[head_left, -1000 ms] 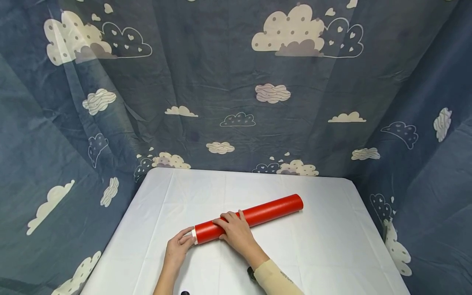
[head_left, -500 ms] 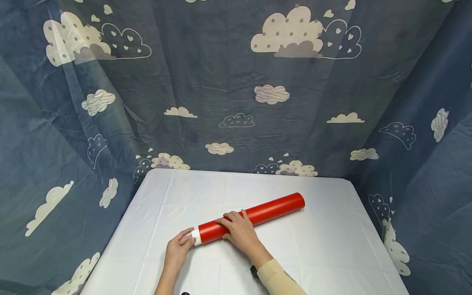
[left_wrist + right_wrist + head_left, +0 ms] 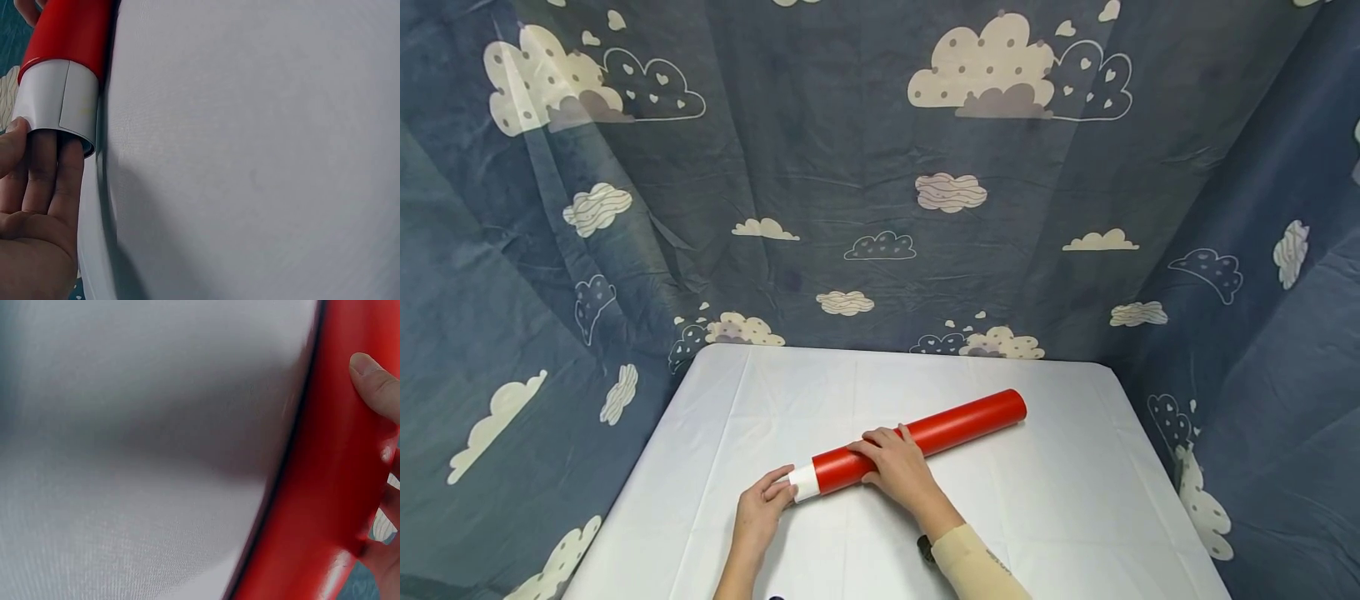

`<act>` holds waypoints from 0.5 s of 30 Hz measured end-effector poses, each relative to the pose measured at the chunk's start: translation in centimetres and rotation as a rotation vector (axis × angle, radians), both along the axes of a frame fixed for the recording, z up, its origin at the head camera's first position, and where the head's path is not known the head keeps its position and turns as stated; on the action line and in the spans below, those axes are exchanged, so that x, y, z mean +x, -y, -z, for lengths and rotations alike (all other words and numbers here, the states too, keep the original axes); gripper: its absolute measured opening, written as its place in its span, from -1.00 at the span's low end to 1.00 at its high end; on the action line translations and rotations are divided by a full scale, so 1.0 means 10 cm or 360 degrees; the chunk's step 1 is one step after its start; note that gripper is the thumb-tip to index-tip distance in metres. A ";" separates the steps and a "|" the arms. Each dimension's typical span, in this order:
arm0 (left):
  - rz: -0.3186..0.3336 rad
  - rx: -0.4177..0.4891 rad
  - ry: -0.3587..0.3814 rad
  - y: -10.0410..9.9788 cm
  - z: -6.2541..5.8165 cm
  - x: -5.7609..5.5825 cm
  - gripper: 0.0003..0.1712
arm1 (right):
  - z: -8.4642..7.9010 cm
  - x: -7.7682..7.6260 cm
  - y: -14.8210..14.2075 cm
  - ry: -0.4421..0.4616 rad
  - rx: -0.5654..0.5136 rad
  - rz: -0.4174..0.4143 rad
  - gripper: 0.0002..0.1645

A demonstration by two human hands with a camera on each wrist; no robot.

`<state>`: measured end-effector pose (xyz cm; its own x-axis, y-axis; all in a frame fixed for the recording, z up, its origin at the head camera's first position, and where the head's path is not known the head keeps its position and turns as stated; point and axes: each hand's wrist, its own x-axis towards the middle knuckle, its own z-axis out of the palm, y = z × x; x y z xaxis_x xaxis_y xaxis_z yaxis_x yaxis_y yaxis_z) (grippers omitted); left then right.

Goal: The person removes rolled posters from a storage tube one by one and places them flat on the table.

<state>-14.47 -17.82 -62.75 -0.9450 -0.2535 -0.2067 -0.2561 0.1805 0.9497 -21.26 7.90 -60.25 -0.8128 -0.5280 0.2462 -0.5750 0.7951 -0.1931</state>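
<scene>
A long red tube (image 3: 973,422) lies slantwise on the white-covered table. From its near left end sticks a white rolled sheet (image 3: 805,483), whose straight overlapping edge shows in the left wrist view. My left hand (image 3: 757,512) pinches the rim of this roll, thumb outside and fingers inside its open end; the fingertips are hidden within. My right hand (image 3: 898,473) grips the red tube left of its middle, fingers over the top. In the right wrist view the thumb presses the near side of the red tube (image 3: 331,456).
The white table (image 3: 1075,500) is enclosed at the back and sides by a dark blue cloud-patterned curtain (image 3: 880,150). A small dark object (image 3: 777,597) barely shows at the bottom edge. Something dark (image 3: 927,548) sits at the right wrist by the beige sleeve (image 3: 977,562).
My right hand and the red tube have moved right and slightly away. More of the white rolled sheet now shows at the left end. My left hand has stayed nearly in place.
</scene>
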 end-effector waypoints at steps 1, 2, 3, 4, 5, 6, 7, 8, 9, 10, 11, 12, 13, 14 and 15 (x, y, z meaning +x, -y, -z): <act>-0.0001 -0.0003 -0.0002 0.00 0.00 0.00 -0.54 | 0.00 0.00 -0.01 0.0003 -0.0001 0.0004 -0.33; -0.0002 -0.0005 -0.0002 0.00 0.00 -0.01 -0.54 | 0.00 -0.01 -0.01 0.0006 0.0003 0.0008 -0.33; -0.0003 -0.0004 -0.0005 0.00 0.00 -0.01 -0.54 | 0.01 -0.01 -0.02 0.0008 0.0004 0.0010 -0.33; -0.0008 -0.0001 -0.0003 0.00 0.00 -0.01 -0.54 | 0.01 -0.02 -0.03 0.0008 0.0005 0.0013 -0.33; -0.0010 -0.0005 -0.0005 0.01 0.00 -0.01 -0.54 | 0.01 -0.02 -0.03 0.0009 0.0004 0.0014 -0.33; -0.0014 -0.0001 -0.0003 0.01 0.00 0.00 -0.53 | 0.01 -0.02 -0.04 0.0009 0.0006 0.0014 -0.33; -0.0015 0.0002 -0.0005 0.01 -0.01 0.00 -0.53 | 0.02 -0.03 -0.05 0.0008 0.0006 0.0014 -0.33; -0.0015 0.0006 -0.0006 0.02 -0.01 0.01 -0.53 | 0.02 -0.03 -0.05 0.0008 0.0007 0.0013 -0.33; -0.0013 0.0012 -0.0009 0.02 -0.02 0.01 -0.53 | 0.02 -0.03 -0.06 0.0007 0.0008 0.0012 -0.33; -0.0011 0.0013 -0.0008 0.03 -0.02 0.02 -0.53 | 0.01 -0.04 -0.07 0.0005 0.0006 0.0011 -0.33; -0.0011 0.0011 -0.0005 0.03 -0.02 0.02 -0.53 | 0.01 -0.04 -0.08 0.0003 0.0007 0.0011 -0.32; -0.0008 0.0007 -0.0004 0.03 -0.02 0.01 -0.53 | 0.01 -0.04 -0.10 -0.0001 0.0006 0.0011 -0.32; -0.0006 -0.0001 -0.0004 0.03 -0.02 0.01 -0.53 | 0.00 -0.05 -0.11 -0.0001 0.0004 0.0011 -0.32; -0.0005 -0.0008 -0.0004 0.03 -0.02 0.01 -0.53 | 0.00 -0.06 -0.12 0.0005 0.0003 0.0012 -0.32; -0.0004 -0.0019 -0.0003 0.03 -0.02 0.00 -0.54 | 0.00 -0.07 -0.13 0.0012 0.0004 0.0015 -0.32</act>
